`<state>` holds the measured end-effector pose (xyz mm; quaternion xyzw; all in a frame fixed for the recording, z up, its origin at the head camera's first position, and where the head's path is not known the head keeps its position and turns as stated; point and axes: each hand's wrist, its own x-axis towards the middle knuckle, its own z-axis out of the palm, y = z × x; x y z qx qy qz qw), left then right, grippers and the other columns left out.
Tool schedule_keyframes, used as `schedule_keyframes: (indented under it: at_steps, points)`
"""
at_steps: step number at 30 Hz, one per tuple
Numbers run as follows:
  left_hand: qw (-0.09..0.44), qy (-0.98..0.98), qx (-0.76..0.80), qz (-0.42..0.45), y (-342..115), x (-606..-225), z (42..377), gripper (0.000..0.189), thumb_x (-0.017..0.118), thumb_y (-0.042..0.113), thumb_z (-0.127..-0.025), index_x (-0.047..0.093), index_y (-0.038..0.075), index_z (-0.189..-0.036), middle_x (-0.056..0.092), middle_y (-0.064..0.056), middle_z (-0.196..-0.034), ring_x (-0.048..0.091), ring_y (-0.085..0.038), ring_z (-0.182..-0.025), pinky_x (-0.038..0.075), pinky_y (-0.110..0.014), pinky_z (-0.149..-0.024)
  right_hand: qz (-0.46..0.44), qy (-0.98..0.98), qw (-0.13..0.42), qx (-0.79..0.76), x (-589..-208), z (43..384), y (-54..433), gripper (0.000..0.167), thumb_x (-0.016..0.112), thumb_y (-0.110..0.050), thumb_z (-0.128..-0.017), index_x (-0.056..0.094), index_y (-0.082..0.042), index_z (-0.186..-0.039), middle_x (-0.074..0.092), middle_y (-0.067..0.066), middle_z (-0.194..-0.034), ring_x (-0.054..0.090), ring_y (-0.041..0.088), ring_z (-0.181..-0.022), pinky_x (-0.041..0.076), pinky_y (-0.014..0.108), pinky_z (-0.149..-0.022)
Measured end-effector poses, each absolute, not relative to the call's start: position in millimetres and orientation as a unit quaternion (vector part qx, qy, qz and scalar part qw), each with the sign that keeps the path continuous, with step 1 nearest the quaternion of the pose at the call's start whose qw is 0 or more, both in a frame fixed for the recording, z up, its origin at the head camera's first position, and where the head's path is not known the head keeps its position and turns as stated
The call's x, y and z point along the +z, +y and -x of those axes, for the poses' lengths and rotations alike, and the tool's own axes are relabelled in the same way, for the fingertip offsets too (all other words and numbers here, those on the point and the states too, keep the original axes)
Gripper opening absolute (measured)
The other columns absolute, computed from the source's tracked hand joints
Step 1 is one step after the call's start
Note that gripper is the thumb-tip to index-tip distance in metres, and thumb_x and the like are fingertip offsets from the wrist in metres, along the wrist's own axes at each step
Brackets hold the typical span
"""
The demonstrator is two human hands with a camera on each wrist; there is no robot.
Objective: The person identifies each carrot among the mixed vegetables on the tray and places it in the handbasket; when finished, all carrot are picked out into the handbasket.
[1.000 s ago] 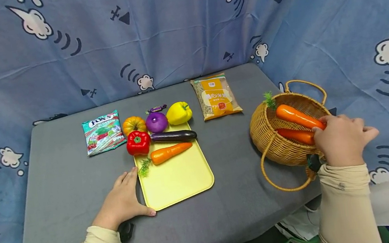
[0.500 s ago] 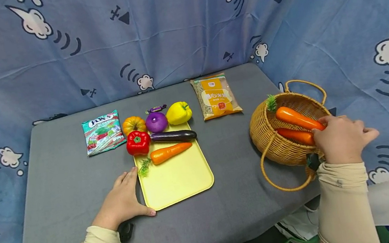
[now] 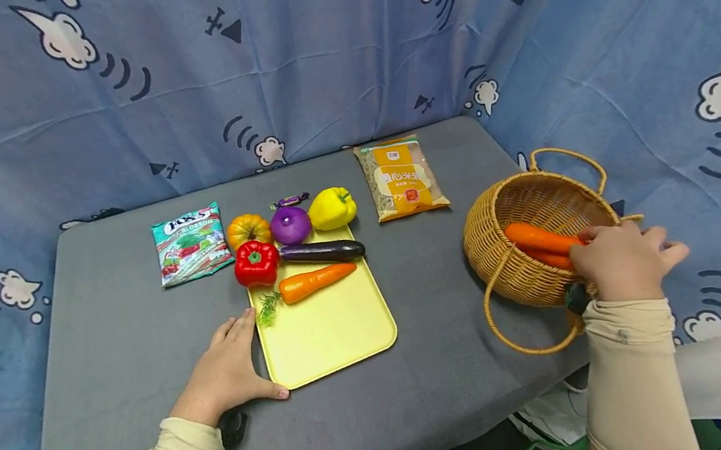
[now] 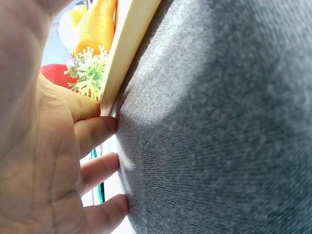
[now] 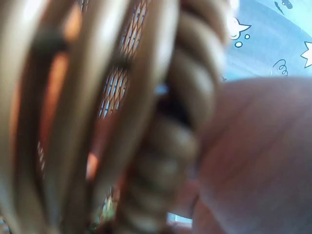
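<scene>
My right hand (image 3: 625, 261) reaches over the near right rim of a wicker basket (image 3: 484, 246), its fingers at the thick end of an orange carrot (image 3: 535, 236) that lies inside. A second carrot (image 3: 548, 258) is partly visible beneath it. In the right wrist view the basket's weave hides the fingertips. My left hand (image 3: 232, 370) touches the left edge of a yellow tray (image 3: 331, 337), fingers extended and thumb at the near corner. On the tray are another carrot (image 3: 316, 283), an eggplant (image 3: 323, 252) and a red bell pepper (image 3: 257, 263).
At the tray's far end sit a small pumpkin (image 3: 247, 231), a purple onion (image 3: 290, 226), a yellow pepper (image 3: 332, 209) and a wrapped candy (image 3: 289, 201). A candy bag (image 3: 193, 245) lies left, a grain bag (image 3: 401, 178) at the back. One basket handle (image 3: 523, 348) droops nearer the viewer.
The right hand has lowered the upper carrot deeper into the basket, shifting slightly left; its green top has dropped out of sight in the head view. The left hand has stayed put.
</scene>
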<state>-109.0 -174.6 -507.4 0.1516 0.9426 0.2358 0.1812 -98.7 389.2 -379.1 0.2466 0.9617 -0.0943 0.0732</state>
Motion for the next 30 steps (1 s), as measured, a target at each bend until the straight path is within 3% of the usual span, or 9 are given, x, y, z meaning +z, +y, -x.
schedule_keyframes:
  at_steps: [4, 8, 14, 17, 20, 30]
  points:
    - [0.187, 0.943, 0.235, -0.146, -176.8, -506.4, 108.2, 0.152, 0.098, 0.068, -0.059, 0.02, -0.005, -0.168, 0.029, -0.026, -0.17, 0.024, -0.052, -0.153, 0.037, -0.071, -0.113, -0.237, 0.965, 0.048, -0.101, -379.0, 102.3, 380.7, 0.056, 0.049, -0.032, -0.105, 0.056, 0.001, -0.15, 0.04, 0.046, -0.135, 0.026, 0.07, -0.121, 0.011, 0.083, -0.092]
    - [0.191, 0.942, 0.236, -0.141, -176.5, -507.4, 108.2, 0.152, 0.097, 0.068, -0.059, 0.019, -0.004, -0.168, 0.028, -0.024, -0.171, 0.023, -0.051, -0.154, 0.037, -0.071, -0.113, -0.22, 0.964, -0.055, -0.137, -371.7, 101.1, 362.7, 0.054, 0.053, -0.033, -0.108, 0.058, -0.002, -0.151, 0.045, 0.039, -0.147, 0.033, 0.067, -0.128, 0.013, 0.08, -0.096]
    - [0.194, 0.943, 0.232, -0.141, -176.2, -512.9, 110.9, 0.152, 0.097, 0.069, -0.059, 0.019, -0.002, -0.169, 0.027, -0.022, -0.172, 0.022, -0.05, -0.155, 0.035, -0.07, -0.115, -0.092, 0.938, -0.262, -0.205, -362.0, 94.9, 317.4, 0.033, 0.065, -0.02, -0.102, 0.076, -0.004, -0.129, 0.063, 0.027, -0.136, 0.048, 0.057, -0.123, 0.029, 0.075, -0.1]
    - [0.194, 0.942, 0.233, -0.141, -175.6, -513.5, 112.9, 0.152, 0.096, 0.07, -0.059, 0.018, -0.002, -0.169, 0.026, -0.021, -0.173, 0.021, -0.049, -0.156, 0.034, -0.07, -0.115, 0.003, 0.918, -0.326, -0.224, -360.4, 93.2, 290.4, 0.027, 0.069, -0.013, -0.097, 0.08, -0.003, -0.119, 0.068, 0.025, -0.123, 0.055, 0.053, -0.111, 0.039, 0.069, -0.097]
    - [0.195, 0.942, 0.234, -0.141, -174.7, -512.0, 113.4, 0.153, 0.097, 0.07, -0.059, 0.018, -0.001, -0.169, 0.027, -0.021, -0.173, 0.021, -0.049, -0.156, 0.035, -0.071, -0.115, 0.076, 0.91, -0.334, -0.234, -360.9, 94.4, 264.4, 0.027, 0.07, -0.012, -0.094, 0.081, -0.003, -0.118, 0.07, 0.023, -0.116, 0.059, 0.049, -0.103, 0.044, 0.063, -0.091]
    - [0.191, 0.942, 0.237, -0.142, -175.6, -510.0, 110.5, 0.151, 0.098, 0.067, -0.06, 0.019, -0.003, -0.169, 0.029, -0.023, -0.171, 0.023, -0.05, -0.155, 0.036, -0.071, -0.114, 0.187, 0.931, -0.233, -0.21, -390.7, 116.1, 198.7, 0.027, 0.077, -0.014, -0.093, 0.081, -0.009, -0.119, 0.073, 0.011, -0.112, 0.066, 0.034, -0.094, 0.054, 0.052, -0.078]
